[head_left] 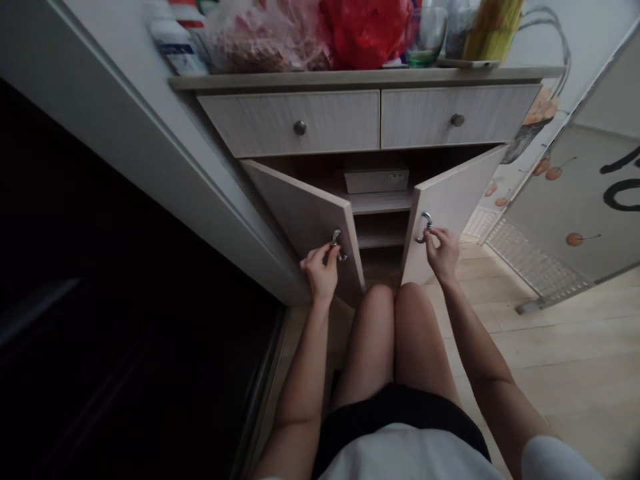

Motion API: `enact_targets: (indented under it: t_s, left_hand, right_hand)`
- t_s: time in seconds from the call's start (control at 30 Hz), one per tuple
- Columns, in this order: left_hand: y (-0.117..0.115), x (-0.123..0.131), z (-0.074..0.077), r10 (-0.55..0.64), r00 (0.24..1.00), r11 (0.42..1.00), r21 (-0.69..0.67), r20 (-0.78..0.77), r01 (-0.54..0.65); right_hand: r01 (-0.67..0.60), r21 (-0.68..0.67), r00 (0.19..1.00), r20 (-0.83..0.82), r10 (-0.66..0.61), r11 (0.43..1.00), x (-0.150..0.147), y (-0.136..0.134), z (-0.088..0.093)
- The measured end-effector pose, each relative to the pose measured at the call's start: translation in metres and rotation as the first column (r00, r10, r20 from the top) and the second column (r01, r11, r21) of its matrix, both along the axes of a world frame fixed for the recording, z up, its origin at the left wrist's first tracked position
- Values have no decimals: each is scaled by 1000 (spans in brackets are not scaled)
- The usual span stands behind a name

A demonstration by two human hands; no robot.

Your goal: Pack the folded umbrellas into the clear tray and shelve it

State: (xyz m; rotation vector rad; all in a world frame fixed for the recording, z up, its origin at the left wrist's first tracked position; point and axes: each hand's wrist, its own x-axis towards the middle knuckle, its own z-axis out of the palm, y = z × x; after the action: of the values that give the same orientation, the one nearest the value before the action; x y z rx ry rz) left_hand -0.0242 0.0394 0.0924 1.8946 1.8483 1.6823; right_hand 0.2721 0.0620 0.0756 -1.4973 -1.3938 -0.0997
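Note:
A pale wood cabinet stands in front of me with both lower doors swung partly outward. My left hand (321, 268) pinches the curved metal handle (337, 237) of the left door (305, 207). On the other side, the fingers of my right hand (443, 252) are closed on the metal handle (427, 219) of the right door (457, 200). Between the doors, a white box (376, 180) sits on the upper shelf (383, 202). Much of the cabinet's inside is dark or hidden behind the doors.
Two closed drawers (340, 123) with round knobs lie above the doors. The cabinet top (300, 80) carries white bottles (177, 47), a red plastic bag (367, 30) and a drinking glass (425, 37). A printed panel (590, 200) stands at right; my knees (395, 307) are close to the doors.

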Motion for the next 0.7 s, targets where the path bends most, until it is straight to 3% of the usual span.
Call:
enact_targets:
  t_s: [0.27,0.7]
  left_hand:
    - [70,63,17,-17,996,983,-181,-83,2]
    - [132,91,31,-21,985,958,-286,-171,-30]
  right_hand:
    - [35,-158,992,128,-15,987,-39,53,18]
    - [55,-235,986,169,-15,970,-60,108,26]
